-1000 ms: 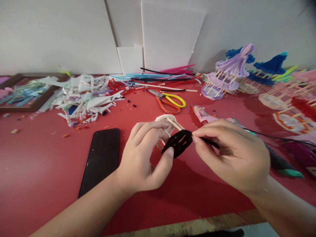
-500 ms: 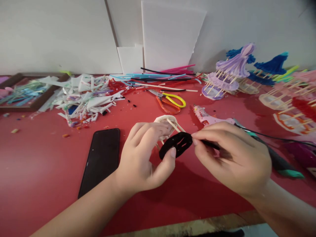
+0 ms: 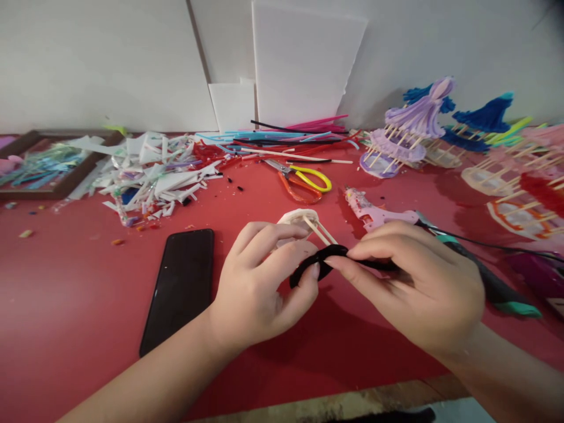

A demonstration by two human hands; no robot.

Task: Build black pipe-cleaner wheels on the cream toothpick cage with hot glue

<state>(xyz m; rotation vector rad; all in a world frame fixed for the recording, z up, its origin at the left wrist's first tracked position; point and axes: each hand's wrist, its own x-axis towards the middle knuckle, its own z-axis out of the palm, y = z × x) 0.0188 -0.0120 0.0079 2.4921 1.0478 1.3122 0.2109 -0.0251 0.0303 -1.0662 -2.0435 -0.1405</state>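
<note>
My left hand (image 3: 264,282) grips a small model with a black fuzzy ring (image 3: 304,271) on the near side, a pale round base (image 3: 299,215) on the far side, and thin wooden sticks (image 3: 321,230) between them. The thumb presses the ring's near edge. My right hand (image 3: 409,282) pinches a black fuzzy strip (image 3: 374,265) against the ring's right edge between thumb and index finger. Part of the model is hidden behind my left fingers.
A phone (image 3: 178,288) lies left of my hands. Scissors (image 3: 304,179), coloured pipe cleaners (image 3: 282,138) and a pink glue gun (image 3: 374,211) lie beyond. White scraps (image 3: 154,170) are piled at back left. Stick models (image 3: 392,150) stand at right.
The ring has tilted and now shows more edge-on. My right thumb and index finger have moved left onto its edge, and my left fingers have closed in slightly.
</note>
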